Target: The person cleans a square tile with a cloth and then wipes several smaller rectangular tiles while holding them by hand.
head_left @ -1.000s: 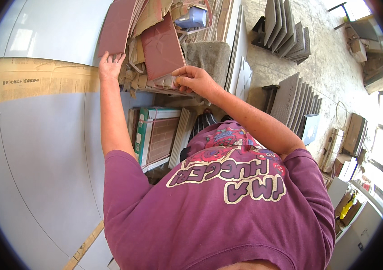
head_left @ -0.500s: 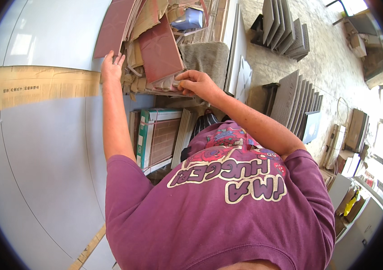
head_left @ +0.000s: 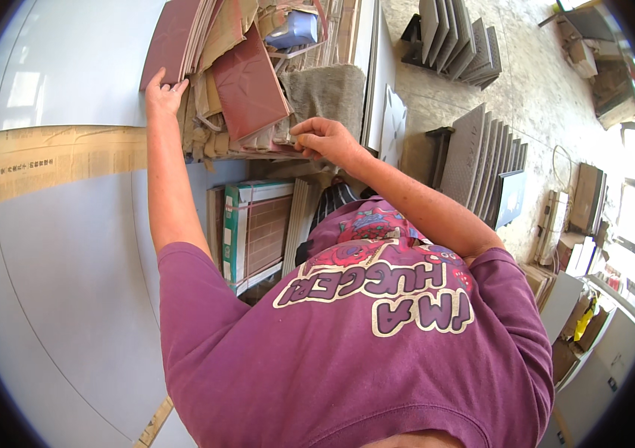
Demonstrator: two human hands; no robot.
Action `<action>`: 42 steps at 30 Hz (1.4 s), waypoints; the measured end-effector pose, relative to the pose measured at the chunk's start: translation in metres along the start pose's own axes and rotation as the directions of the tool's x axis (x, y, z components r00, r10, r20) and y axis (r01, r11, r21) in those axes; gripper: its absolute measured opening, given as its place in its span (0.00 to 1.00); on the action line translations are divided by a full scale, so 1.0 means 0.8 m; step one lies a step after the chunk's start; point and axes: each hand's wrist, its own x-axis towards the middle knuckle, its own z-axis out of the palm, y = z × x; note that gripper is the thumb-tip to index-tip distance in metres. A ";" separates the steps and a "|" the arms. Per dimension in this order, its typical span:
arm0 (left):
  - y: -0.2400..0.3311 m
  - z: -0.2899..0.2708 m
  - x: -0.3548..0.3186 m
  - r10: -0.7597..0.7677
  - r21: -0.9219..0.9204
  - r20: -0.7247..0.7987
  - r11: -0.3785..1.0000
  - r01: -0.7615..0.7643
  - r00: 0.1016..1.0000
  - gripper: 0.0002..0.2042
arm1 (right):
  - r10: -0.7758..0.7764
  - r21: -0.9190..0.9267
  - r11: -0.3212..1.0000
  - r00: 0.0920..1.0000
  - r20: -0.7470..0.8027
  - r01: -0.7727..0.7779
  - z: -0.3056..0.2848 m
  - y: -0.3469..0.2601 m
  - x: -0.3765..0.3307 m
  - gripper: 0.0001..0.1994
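Note:
My left hand (head_left: pixel 165 97) lies against the near edge of a stack of red-brown tiles (head_left: pixel 172 41) leaning at the wall, its fingers apart. A separate red-brown tile (head_left: pixel 248 86) rests tilted on torn cardboard (head_left: pixel 228 33), between my two hands. Just past that tile's near right corner, the fingers of my right hand (head_left: pixel 325 140) are pinched together. What is between them, if anything, is too small to make out. Beyond my right hand, a grey-brown cloth (head_left: pixel 325 93) is draped over the pile.
A blue plastic object (head_left: pixel 293 30) sits on the pile. Below stands a green-and-white carton of brown tiles (head_left: pixel 239 224). Racks of grey tile samples (head_left: pixel 474 160) stand on the concrete floor to the right. Pale wall panels (head_left: pixel 63 261) with a tan strip (head_left: pixel 71 153) fill the left.
The view has shifted, so the pile sits further left in it. My right hand has moved slightly right relative to the tilted tile. My left hand stays at the stack's edge.

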 end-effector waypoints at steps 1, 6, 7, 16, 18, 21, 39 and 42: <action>0.002 0.003 -0.002 -0.003 0.004 -0.007 1.000 0.003 1.000 0.47 | 0.004 -0.005 1.000 1.000 0.002 -0.004 0.000 0.000 -0.001 0.13; 0.000 0.001 -0.015 0.016 0.132 -0.009 0.991 -0.015 1.000 0.47 | 0.008 -0.028 1.000 1.000 0.008 -0.008 -0.001 0.003 -0.003 0.13; -0.003 0.002 -0.022 0.070 0.187 -0.024 0.980 -0.064 0.997 0.45 | 0.008 -0.033 0.999 1.000 0.007 -0.008 -0.003 0.003 -0.004 0.13; -0.088 -0.028 -0.185 0.295 0.525 0.007 0.812 -0.255 0.955 0.20 | 0.002 -0.044 0.999 0.998 -0.067 -0.005 -0.015 0.011 -0.005 0.14; -0.113 -0.038 -0.208 0.212 0.563 -0.086 0.816 -0.128 0.973 0.19 | -0.008 -0.047 0.999 0.996 -0.086 0.004 -0.017 0.015 -0.001 0.13; -0.152 -0.056 -0.214 0.140 0.579 -0.102 0.814 -0.056 0.985 0.19 | -0.002 -0.046 0.999 0.996 -0.093 -0.002 -0.015 0.014 -0.002 0.14; -0.183 -0.041 -0.173 0.044 0.246 -0.252 0.969 0.020 0.967 0.11 | 0.054 -0.030 0.998 0.997 -0.056 -0.056 -0.035 0.028 -0.016 0.16; -0.177 -0.040 -0.174 -0.030 0.111 -0.239 0.992 0.058 0.971 0.11 | 0.053 -0.030 0.998 0.997 -0.050 -0.054 -0.034 0.026 -0.016 0.16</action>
